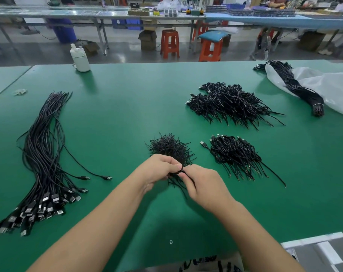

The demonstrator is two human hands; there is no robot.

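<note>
Because the small clump of thin black wire strands (174,174) is held only at the fingertips, the likeliest mishap, as I judge it, is a strand or two sliding free. Several loose ends already hang below the grip, and a pull from one side without a firm hold on the other could drag them out. The clump sits between the two hands, just above the green matte surface (127,114) and at the near edge of the loose heap of short black wire ties (169,147). Anything dropped there would probably fall back into that heap and have to be sorted out again. A second risk is tangling: the strands are thin and cross one another, so a quick tug may snag more than is wanted.

The left hand (160,167) comes in from the lower left with its back turned up and its fingers curled down around the clump. The right hand (206,185) meets it from the lower right, thumb and forefinger pinching the same clump where the two hands touch. Both forearms are bare and angle inward to form a narrow V over the surface. A fan of long black cables with silver plug ends (45,154) lies well apart to the left, and a small pile of coiled black cables (235,154) lies near on the right.
</note>
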